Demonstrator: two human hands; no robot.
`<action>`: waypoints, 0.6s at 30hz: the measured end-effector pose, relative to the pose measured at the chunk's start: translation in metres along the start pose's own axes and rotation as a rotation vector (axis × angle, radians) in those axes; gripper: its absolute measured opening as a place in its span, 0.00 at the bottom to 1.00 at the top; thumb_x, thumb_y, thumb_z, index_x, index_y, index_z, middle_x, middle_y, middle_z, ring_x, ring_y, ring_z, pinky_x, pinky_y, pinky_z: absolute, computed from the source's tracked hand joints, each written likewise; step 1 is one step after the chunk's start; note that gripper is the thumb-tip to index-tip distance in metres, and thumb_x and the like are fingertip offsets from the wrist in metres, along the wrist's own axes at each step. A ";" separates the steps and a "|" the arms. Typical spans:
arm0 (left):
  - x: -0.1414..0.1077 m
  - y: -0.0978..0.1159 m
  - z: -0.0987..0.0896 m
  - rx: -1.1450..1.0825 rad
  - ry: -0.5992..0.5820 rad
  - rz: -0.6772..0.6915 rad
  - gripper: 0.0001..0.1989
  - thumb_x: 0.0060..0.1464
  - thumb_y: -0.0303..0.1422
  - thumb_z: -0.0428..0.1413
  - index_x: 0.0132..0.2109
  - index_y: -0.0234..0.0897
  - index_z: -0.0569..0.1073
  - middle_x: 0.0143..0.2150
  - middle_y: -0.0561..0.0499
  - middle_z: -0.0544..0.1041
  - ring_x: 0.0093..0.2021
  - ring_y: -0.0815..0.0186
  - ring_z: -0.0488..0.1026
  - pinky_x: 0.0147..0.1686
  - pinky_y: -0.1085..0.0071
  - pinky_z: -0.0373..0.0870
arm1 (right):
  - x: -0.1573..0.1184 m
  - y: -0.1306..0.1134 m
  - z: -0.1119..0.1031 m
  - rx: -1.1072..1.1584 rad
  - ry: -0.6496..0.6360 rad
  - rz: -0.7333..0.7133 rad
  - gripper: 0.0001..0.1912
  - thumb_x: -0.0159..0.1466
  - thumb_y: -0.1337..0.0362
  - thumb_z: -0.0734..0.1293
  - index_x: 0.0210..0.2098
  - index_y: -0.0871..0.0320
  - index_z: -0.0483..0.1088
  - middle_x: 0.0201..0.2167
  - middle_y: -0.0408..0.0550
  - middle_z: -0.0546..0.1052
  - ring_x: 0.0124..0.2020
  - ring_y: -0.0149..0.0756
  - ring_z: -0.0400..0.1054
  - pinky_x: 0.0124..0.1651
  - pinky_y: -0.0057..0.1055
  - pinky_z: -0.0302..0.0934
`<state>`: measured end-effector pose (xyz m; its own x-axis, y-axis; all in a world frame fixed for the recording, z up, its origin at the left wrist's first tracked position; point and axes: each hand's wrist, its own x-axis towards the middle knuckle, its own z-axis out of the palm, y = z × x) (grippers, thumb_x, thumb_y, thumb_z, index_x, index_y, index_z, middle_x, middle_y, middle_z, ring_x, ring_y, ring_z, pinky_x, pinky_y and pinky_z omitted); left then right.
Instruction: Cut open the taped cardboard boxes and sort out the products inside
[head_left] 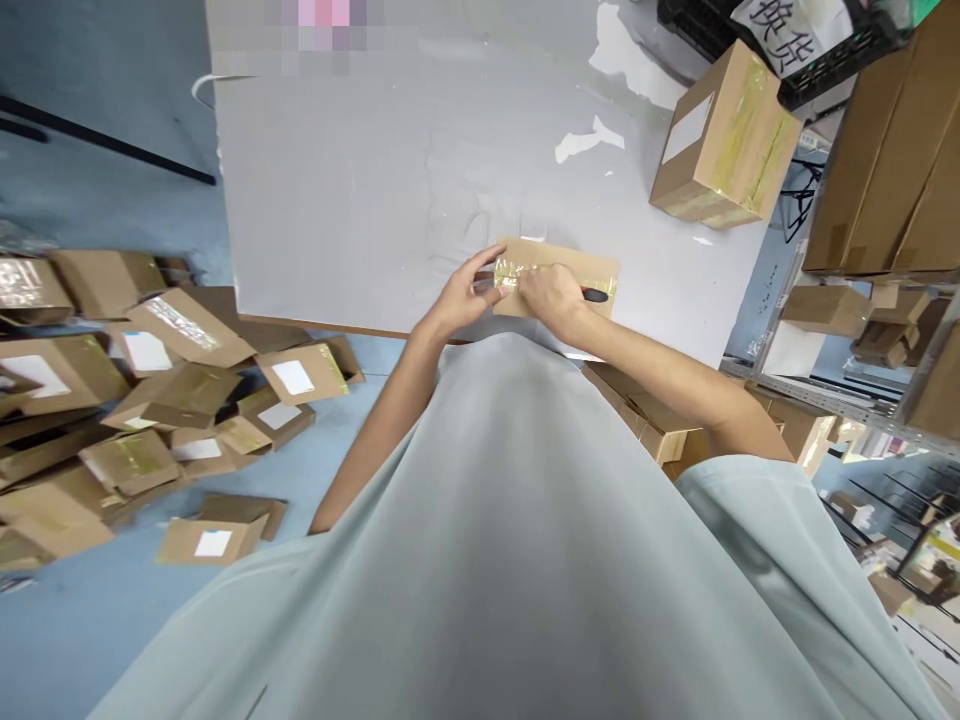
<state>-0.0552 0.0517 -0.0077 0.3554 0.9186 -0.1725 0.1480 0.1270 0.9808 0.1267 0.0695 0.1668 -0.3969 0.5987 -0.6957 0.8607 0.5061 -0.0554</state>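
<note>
A small cardboard box (559, 255) with shiny clear tape along its top sits at the near edge of the table, right in front of me. My left hand (466, 295) grips its left end, thumb on the near side and fingers reaching round the far side. Over the middle of the box, my right hand (553, 298) is closed in a fist around a utility knife (596, 295). Only the knife's black and red handle end sticks out past the fist; its blade is hidden. The fist rests at the taped seam.
A larger taped carton (724, 150) stands at the table's right side, near a black crate (817, 80) with a handwritten sign. Opened boxes (180, 395) pile on the blue floor to the left. Shelves with cartons (877, 190) line the right. The grey table (337, 180) has torn white patches.
</note>
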 end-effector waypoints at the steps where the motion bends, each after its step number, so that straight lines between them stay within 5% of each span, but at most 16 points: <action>1: -0.001 0.000 0.000 0.009 0.019 -0.006 0.44 0.61 0.57 0.70 0.79 0.49 0.71 0.82 0.38 0.68 0.72 0.44 0.77 0.68 0.46 0.80 | -0.004 0.008 0.005 -0.035 -0.008 0.048 0.30 0.75 0.84 0.51 0.65 0.73 0.76 0.58 0.74 0.85 0.59 0.59 0.83 0.54 0.47 0.75; 6: -0.004 -0.001 0.003 0.063 0.109 -0.035 0.46 0.59 0.62 0.69 0.76 0.46 0.74 0.80 0.37 0.71 0.74 0.41 0.75 0.72 0.42 0.76 | -0.048 0.076 0.039 -0.092 -0.033 0.212 0.27 0.76 0.83 0.55 0.61 0.67 0.80 0.56 0.70 0.87 0.57 0.55 0.84 0.49 0.39 0.71; 10: -0.006 -0.002 0.010 0.074 0.155 -0.079 0.45 0.58 0.61 0.70 0.75 0.47 0.75 0.78 0.37 0.74 0.75 0.41 0.75 0.73 0.42 0.75 | -0.078 0.122 0.063 -0.068 -0.049 0.214 0.28 0.77 0.82 0.56 0.68 0.63 0.75 0.55 0.66 0.87 0.57 0.52 0.84 0.48 0.37 0.67; 18: 0.007 0.011 0.040 0.246 0.402 -0.121 0.26 0.67 0.52 0.66 0.65 0.49 0.73 0.66 0.41 0.80 0.65 0.50 0.80 0.67 0.51 0.79 | -0.076 0.146 0.089 -0.007 0.045 0.090 0.28 0.79 0.79 0.56 0.72 0.60 0.72 0.57 0.64 0.86 0.55 0.51 0.84 0.48 0.38 0.64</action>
<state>-0.0145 0.0442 -0.0020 -0.0551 0.9806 -0.1881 0.3974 0.1944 0.8968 0.3111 0.0425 0.1479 -0.3324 0.6690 -0.6648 0.8911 0.4538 0.0110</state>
